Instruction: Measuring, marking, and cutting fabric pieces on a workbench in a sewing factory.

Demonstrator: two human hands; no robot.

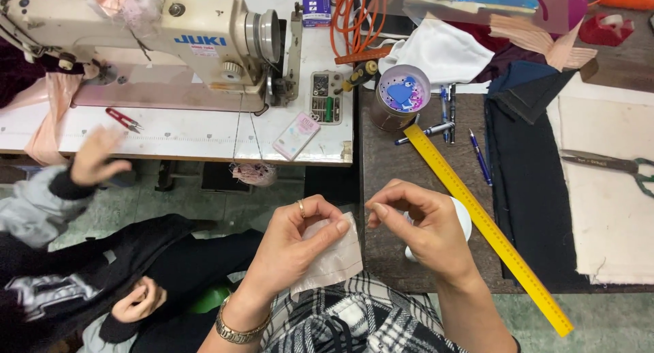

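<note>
At 9 o'clock, a co-worker's hand (95,159) is raised with fingers spread beside the white sewing table (177,131). A second co-worker hand (139,300) rests closed at 7 o'clock on dark clothing. At 11 o'clock stands the cream industrial sewing machine (170,33), with a blue label on its arm and a small white sticker below it. Small red-handled thread snips (124,119) lie on the table in front of it. A flat pink rectangular packet (296,135) lies at the table's front edge, just beside a small tray of parts (327,96).

At 6 o'clock, the left hand (293,247) pinches the small sheer white fabric piece (334,257) between thumb and forefinger; a ring sits on one finger. The right hand (422,223), just beside it, has its fingertips pinched narrow; what they hold cannot be told. A white round object (463,220) shows partly behind it.

From 12 to 4 o'clock runs a long yellow ruler (487,227) across the dark wooden table (388,162). Black cloth (528,182) lies beyond it, with grey scissors (603,163) at 3 o'clock.
</note>
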